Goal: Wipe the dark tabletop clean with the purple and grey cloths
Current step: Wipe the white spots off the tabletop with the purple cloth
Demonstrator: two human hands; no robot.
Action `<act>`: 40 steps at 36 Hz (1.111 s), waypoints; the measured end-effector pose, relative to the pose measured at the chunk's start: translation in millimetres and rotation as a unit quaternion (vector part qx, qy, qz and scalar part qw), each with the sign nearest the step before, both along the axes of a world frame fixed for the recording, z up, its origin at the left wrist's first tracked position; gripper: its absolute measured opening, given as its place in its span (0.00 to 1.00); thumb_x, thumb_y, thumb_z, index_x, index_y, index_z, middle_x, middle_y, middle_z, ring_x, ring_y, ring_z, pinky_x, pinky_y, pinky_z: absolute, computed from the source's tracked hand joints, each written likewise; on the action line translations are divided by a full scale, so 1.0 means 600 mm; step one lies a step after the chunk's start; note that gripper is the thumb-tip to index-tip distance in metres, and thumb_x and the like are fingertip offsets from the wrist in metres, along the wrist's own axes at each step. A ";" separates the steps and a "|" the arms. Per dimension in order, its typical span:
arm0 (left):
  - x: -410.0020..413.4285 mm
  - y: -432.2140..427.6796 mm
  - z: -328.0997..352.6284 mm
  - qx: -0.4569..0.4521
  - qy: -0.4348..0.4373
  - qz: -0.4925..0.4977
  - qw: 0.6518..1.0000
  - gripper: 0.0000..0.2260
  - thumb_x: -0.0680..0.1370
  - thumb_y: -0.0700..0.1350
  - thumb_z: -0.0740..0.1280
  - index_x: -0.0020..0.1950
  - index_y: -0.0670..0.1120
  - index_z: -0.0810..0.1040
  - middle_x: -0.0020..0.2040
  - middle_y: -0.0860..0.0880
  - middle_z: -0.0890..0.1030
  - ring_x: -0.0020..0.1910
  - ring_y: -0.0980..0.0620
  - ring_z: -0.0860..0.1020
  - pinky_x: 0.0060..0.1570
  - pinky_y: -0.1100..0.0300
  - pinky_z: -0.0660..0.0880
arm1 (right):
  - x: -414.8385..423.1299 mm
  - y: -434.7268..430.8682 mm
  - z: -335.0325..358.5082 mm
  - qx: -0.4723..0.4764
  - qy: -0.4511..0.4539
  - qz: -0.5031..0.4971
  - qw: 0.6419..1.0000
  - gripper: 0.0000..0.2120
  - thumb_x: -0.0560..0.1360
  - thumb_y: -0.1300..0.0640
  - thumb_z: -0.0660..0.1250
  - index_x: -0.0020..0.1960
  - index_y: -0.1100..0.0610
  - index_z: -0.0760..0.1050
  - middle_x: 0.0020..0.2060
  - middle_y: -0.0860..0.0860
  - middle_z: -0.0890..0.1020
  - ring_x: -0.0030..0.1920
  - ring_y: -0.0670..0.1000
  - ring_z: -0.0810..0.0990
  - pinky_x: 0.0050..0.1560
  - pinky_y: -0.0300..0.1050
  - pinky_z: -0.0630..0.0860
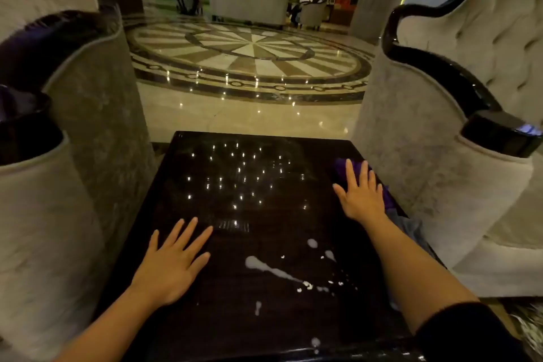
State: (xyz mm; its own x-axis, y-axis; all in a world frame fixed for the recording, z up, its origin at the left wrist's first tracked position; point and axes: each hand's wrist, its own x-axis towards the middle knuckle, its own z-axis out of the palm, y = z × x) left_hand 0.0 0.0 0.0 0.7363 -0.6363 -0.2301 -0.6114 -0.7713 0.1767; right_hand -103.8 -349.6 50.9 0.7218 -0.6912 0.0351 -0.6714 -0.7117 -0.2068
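The main risk from here is smearing rather than lifting: the white spill (pixel 276 270) lies in streaks and droplets toward the near right part of the dark worktop (pixel 235 209), well apart from the purple cloth (pixel 342 166), and a flat, unbunched cloth dragged through it would likely spread a film across the glossy surface (where every streak shows under the reflected ceiling lights). A second hazard is at the right edge: the cloth lies close along it, beside the pale armchair (pixel 440 185), so an outward stroke could push liquid or the cloth itself off the worktop and onto the upholstery. The right forearm also passes just beside the droplets, and the dark sleeve could pick some up. As for the grip, the right hand (pixel 361 194) lies spread and flat, palm down, pressing on the purple cloth near the far right corner, with the fingers extended rather than curled around it. A grey cloth (pixel 411 228) seems to trail at the right edge behind that wrist, though it is dim and partly hidden. The left hand (pixel 173 261) is spread flat too, empty, resting on bare worktop near the left edge.
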 end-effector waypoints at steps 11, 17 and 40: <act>0.002 0.001 -0.003 0.005 -0.024 -0.001 1.000 0.24 0.79 0.60 0.43 0.67 0.59 0.30 0.68 0.56 0.31 0.67 0.56 0.29 0.72 0.47 0.34 | 0.029 -0.076 -0.024 0.077 0.070 -0.036 0.994 0.28 0.78 0.42 0.49 0.73 0.43 0.40 0.75 0.57 0.40 0.74 0.64 0.46 0.73 0.62 0.48; 0.001 0.002 0.001 0.000 -0.022 -0.007 1.000 0.23 0.80 0.59 0.43 0.67 0.60 0.30 0.68 0.57 0.31 0.68 0.57 0.30 0.72 0.47 0.33 | 0.028 -0.086 -0.038 0.049 0.085 -0.036 0.995 0.25 0.80 0.50 0.51 0.73 0.45 0.44 0.76 0.57 0.46 0.73 0.66 0.52 0.71 0.62 0.55; -0.004 -0.001 0.011 0.011 -0.012 -0.010 1.000 0.24 0.80 0.59 0.43 0.74 0.58 0.39 0.77 0.51 0.38 0.75 0.50 0.36 0.72 0.44 0.36 | -0.012 0.074 -0.053 0.078 -0.018 0.190 0.978 0.25 0.77 0.65 0.57 0.72 0.51 0.57 0.74 0.56 0.58 0.72 0.59 0.59 0.72 0.51 0.54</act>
State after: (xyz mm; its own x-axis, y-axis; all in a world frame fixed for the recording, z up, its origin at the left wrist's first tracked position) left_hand -2.7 -0.3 6.8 0.7289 -0.6463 -0.2256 -0.6310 -0.7622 0.1448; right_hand -111.1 -304.9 19.3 0.9283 -0.3713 -0.0199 -0.3541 -0.8665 -0.3518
